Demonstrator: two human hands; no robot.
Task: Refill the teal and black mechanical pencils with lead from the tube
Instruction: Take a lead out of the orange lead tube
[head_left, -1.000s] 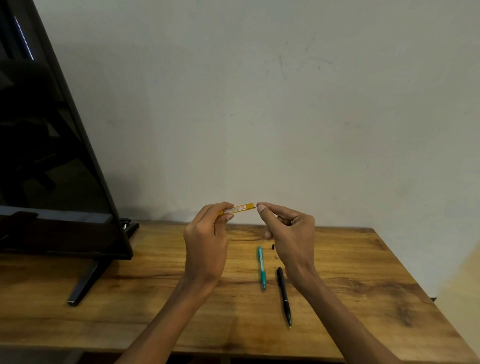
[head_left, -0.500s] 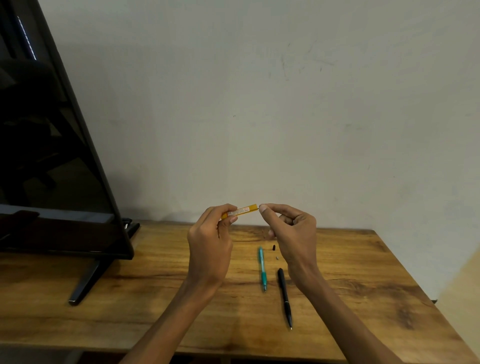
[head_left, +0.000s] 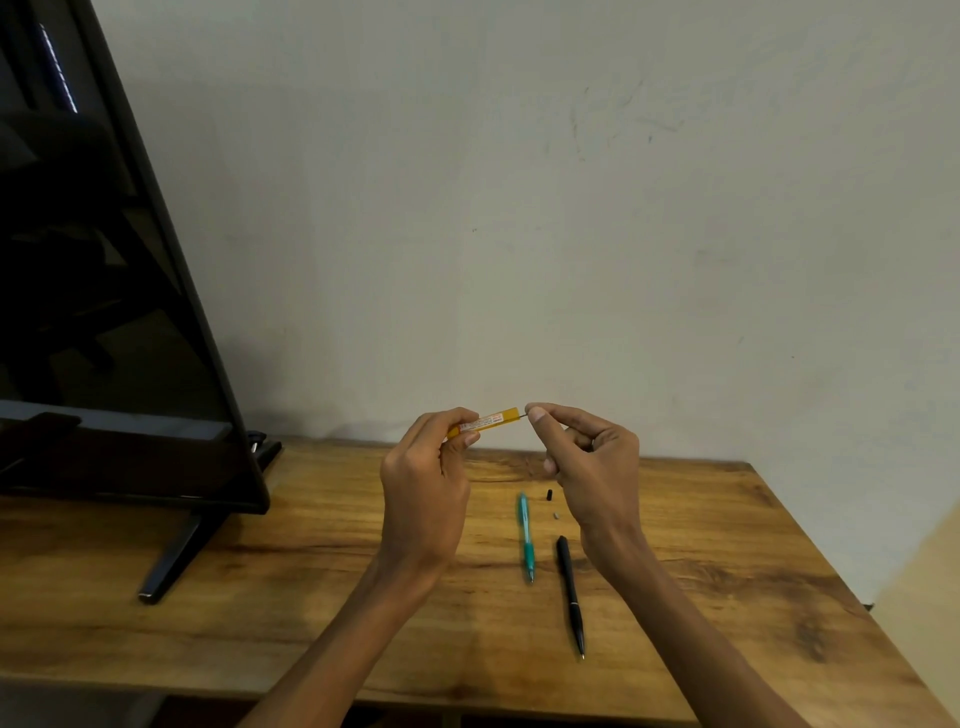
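Observation:
My left hand (head_left: 423, 499) grips a yellow lead tube (head_left: 491, 420) and holds it level above the table, open end pointing right. My right hand (head_left: 592, 462) pinches a thin dark lead (head_left: 522, 415) at the mouth of the tube with thumb and forefinger. Below my hands, the teal mechanical pencil (head_left: 525, 535) lies on the wooden table (head_left: 291, 597), tip towards me. The black mechanical pencil (head_left: 570, 592) lies just right of it. A small black cap (head_left: 549, 494) and a tiny grey piece (head_left: 556, 516) rest between the pencils and my right hand.
A large dark screen (head_left: 104, 322) on a black foot (head_left: 171, 561) fills the left side of the table. A pale wall stands right behind the table. The table's right edge runs diagonally at the right.
My right hand has drawn slightly away from the tube's mouth, and a short piece of lead shows between fingertips and tube. Both hands stay in nearly the same place.

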